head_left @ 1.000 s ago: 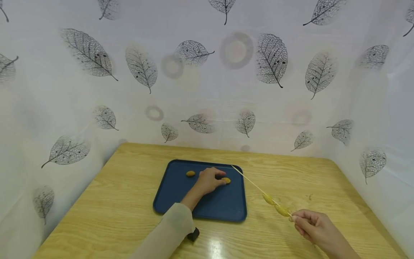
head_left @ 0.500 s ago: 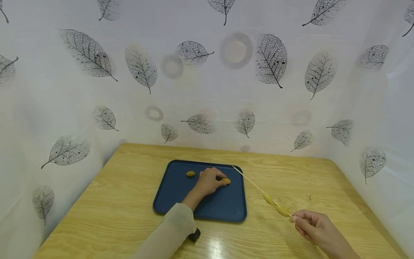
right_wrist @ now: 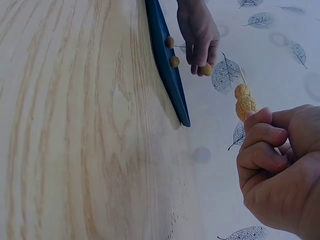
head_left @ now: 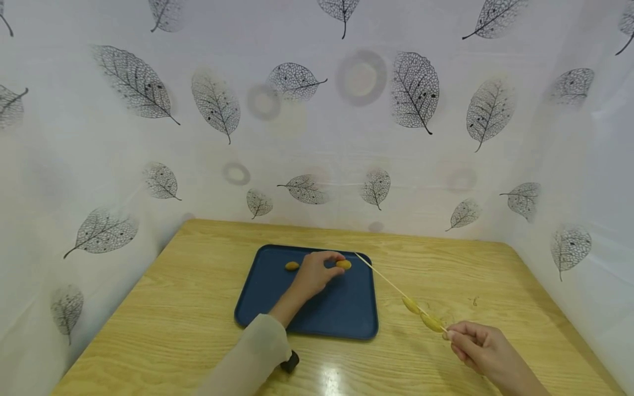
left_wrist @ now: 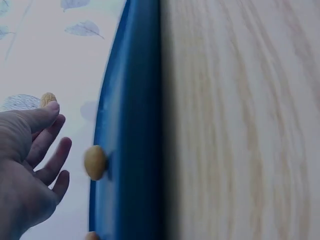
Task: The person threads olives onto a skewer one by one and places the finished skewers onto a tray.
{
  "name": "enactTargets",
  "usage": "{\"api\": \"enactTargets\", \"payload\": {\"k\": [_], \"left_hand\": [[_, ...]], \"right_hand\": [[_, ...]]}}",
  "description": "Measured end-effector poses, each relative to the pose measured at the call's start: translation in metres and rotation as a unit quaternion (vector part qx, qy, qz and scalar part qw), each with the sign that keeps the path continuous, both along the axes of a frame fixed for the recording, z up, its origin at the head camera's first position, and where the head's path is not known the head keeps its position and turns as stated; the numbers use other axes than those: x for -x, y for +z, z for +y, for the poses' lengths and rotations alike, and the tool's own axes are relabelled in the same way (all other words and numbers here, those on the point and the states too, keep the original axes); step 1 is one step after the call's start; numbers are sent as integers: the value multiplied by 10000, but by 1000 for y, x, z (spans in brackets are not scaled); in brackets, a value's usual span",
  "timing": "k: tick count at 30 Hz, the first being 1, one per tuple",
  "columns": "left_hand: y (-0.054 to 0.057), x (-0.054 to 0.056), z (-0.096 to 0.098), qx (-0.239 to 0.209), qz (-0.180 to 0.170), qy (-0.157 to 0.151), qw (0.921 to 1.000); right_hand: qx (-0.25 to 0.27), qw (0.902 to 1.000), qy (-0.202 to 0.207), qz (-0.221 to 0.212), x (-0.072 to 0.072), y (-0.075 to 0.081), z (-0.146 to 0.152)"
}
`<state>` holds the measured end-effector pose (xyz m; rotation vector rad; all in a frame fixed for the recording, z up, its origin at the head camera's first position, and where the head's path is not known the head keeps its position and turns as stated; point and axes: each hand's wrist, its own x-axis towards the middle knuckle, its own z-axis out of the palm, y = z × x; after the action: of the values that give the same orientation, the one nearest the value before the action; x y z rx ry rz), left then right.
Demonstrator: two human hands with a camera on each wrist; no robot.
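Observation:
In the head view my left hand pinches a small golden oval ball between thumb and fingers, raised above the dark blue tray. The left wrist view shows this ball's wrinkled surface at my fingertips. Another golden ball lies on the tray, left of that hand. A further ball on the tray shows in the right wrist view; in the head view my left hand seems to hide it. My right hand grips a thin wooden skewer near its lower end. Two yellow pieces are threaded there, close to the fingers.
The tray stands on a light wood-grain table. A white curtain printed with leaves encloses the table's back and both sides. A small dark object sits beside my left sleeve.
My left hand has taken hold of the golden ball at the tray's right side and lifted it off the tray. My right hand and the skewer stay in place.

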<state>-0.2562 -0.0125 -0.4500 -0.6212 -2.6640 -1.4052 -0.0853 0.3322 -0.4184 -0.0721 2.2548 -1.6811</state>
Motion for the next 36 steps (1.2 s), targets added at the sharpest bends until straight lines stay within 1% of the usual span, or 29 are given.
{"api": "enactTargets", "payload": {"k": [2, 5, 8, 12, 15, 17, 21, 25, 27, 28, 30, 36], "left_hand": [[5, -4, -4, -135, 9, -74, 9999], [13, -11, -11, -401, -66, -243, 9989], [19, -18, -18, -719, -230, -437, 9962], [25, -27, -27, -1001, -321, -650, 9923], [27, -33, -33, -1174, -410, -792, 9891], [29, -37, -37, -1300, -555, -879, 9860], [30, -44, -44, -1593, -977, -981, 9775], [29, -46, -48, -2059, -1397, -1154, 9617], [29, -46, -50, -2265, -1562, -1209, 9538], [29, -46, -50, -2333, -1616, -1223, 9511], [29, -47, -52, -2406, -1689, -1213, 9481], [27, -45, -55, -2457, -1792, -1146, 9457]], "right_hand": [[5, 10000, 12, 11, 0, 1, -1], [-9, 10000, 14, 6, 0, 1, -2], [-13, 10000, -17, -65, 0, 2, -3], [81, 9999, 15, -136, 0, 1, -3], [147, 9998, 82, -89, 1, 1, -3], [147, 9998, 108, -60, 0, 1, -4], [168, 9997, 193, 6, 0, 1, -6], [216, 9994, 280, 60, 0, 1, -8], [226, 9993, 285, 78, -1, 1, -9], [213, 9993, 279, 96, -1, 1, -9], [192, 9994, 269, 108, -1, 1, -9], [205, 9992, 315, 107, -1, 1, -10]]}}
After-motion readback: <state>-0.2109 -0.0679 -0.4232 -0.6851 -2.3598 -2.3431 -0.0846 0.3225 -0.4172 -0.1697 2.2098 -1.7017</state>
